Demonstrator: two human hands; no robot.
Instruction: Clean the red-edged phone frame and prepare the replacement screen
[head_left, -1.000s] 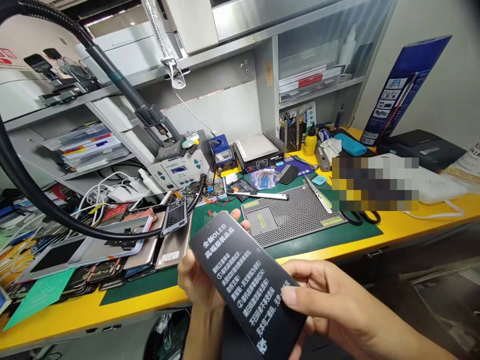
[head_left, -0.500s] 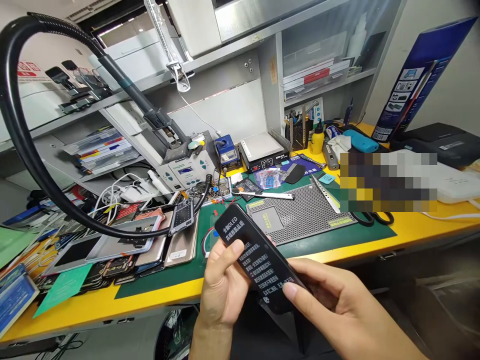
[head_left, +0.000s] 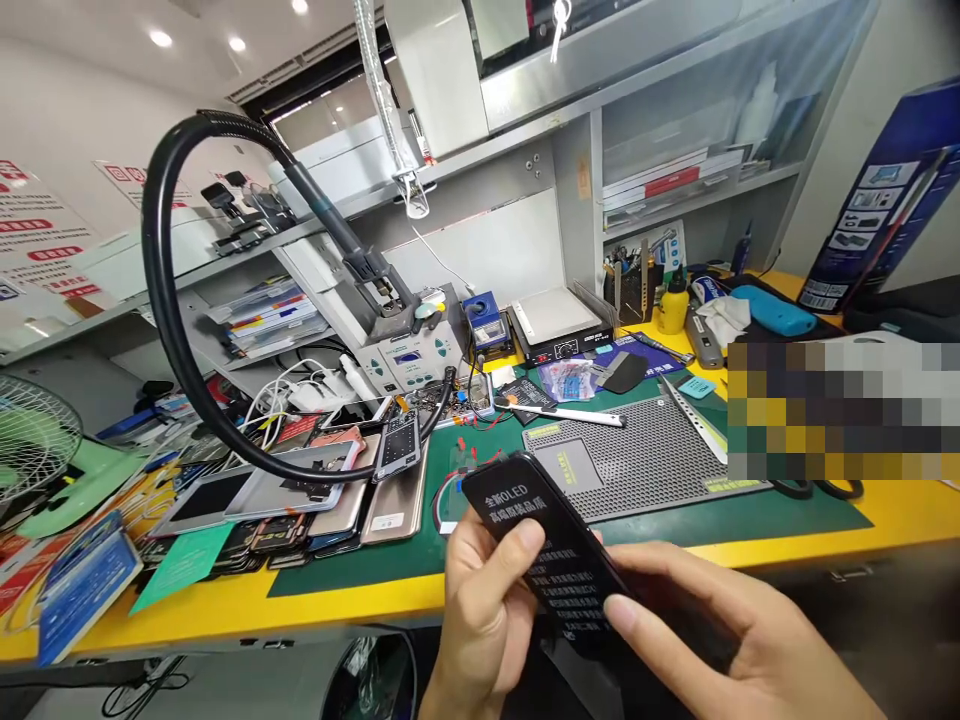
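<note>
A black smartphone with white printed lettering, including "OLED", across its front is held tilted in front of the workbench's near edge. My left hand grips its left side, the thumb lying over the printed front and the other fingers behind. On the lower right side, my right hand also holds the phone, with its thumb on the front near the bottom lines of text. The fingertips behind the phone are hidden. Just beyond it, a grey perforated mat lies on the green work mat.
Several phones and phone parts are piled at left. Behind them stands a hot-air station with a looping black hose. Tweezers, a white pen-like tool and a yellow bottle are farther back. A green fan stands far left.
My view has swung left and up, so the bench appears farther right and lower, and the fan has come into sight. My left thumb has slid farther across the phone's front.
</note>
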